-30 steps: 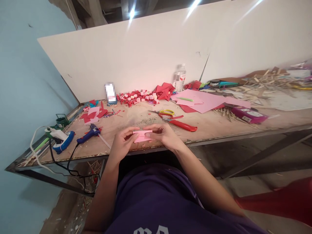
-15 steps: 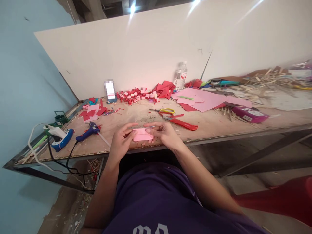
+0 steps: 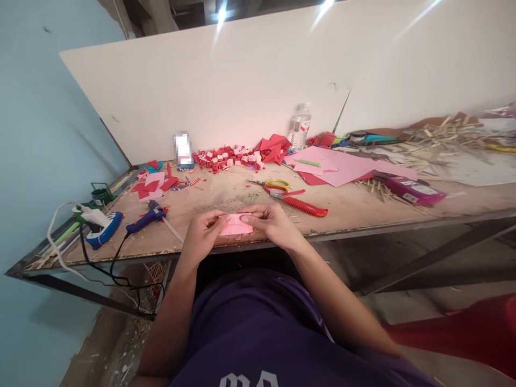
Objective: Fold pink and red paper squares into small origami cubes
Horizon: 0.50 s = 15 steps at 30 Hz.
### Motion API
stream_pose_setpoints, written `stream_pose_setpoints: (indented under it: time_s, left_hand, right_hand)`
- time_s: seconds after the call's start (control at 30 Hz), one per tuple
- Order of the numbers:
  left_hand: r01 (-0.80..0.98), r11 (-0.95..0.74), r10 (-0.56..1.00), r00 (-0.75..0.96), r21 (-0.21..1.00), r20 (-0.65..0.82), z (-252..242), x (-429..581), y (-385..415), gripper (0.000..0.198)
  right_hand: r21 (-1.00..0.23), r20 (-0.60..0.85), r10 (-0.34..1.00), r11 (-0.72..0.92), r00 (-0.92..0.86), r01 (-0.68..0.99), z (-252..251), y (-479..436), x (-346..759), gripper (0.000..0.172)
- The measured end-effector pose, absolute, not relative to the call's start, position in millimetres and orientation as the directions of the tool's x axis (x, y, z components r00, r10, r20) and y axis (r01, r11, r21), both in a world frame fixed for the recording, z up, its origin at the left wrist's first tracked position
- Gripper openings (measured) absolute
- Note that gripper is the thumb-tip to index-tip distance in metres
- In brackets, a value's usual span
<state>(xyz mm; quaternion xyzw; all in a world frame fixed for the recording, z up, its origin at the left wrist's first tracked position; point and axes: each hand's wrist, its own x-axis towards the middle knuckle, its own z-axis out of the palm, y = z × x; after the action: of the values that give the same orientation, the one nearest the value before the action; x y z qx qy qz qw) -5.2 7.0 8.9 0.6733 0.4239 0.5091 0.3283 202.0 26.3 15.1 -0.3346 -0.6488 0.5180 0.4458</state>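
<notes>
A small piece of pink paper [image 3: 236,226] with a crease across it is held level above the table's front edge. My left hand [image 3: 202,232] pinches its left end, thumb on top. On the right end, my right hand [image 3: 272,224] presses with the thumb, its fingers curled behind the paper and partly hidden. Beyond my hands lie scissors [image 3: 278,186] with yellow and orange handles and a red utility knife [image 3: 305,205]. A blue glue gun [image 3: 147,217] rests to the left of my left hand.
Small red and pink paper cubes [image 3: 229,157] are heaped at the back, near a phone [image 3: 184,153] and a water bottle [image 3: 300,127]. Pink sheets [image 3: 342,164] and a purple package [image 3: 415,192] lie to the right. A blue power strip [image 3: 105,231] with cables sits at the left edge.
My index fingers, raised off the paper before, have come down onto its far edge. The paper remains between both hands in nearly the same place.
</notes>
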Motion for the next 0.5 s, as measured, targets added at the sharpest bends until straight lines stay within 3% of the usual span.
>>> stream_pose_setpoints:
  time_s: [0.27,0.5]
  left_hand:
    - [0.230,-0.432,0.902,0.090,0.872,0.423,9.7,-5.5,7.8,0.032]
    - [0.069,-0.435,0.900,0.011,0.898,0.435,9.0,-4.7,6.7,0.030]
  right_hand:
    - [-0.950,0.268,0.907,0.304,-0.325,0.065,16.4,28.6,204.1,0.036]
    - [-0.974,0.225,0.927,0.206,-0.302,-0.095,18.3,24.8,204.2,0.037]
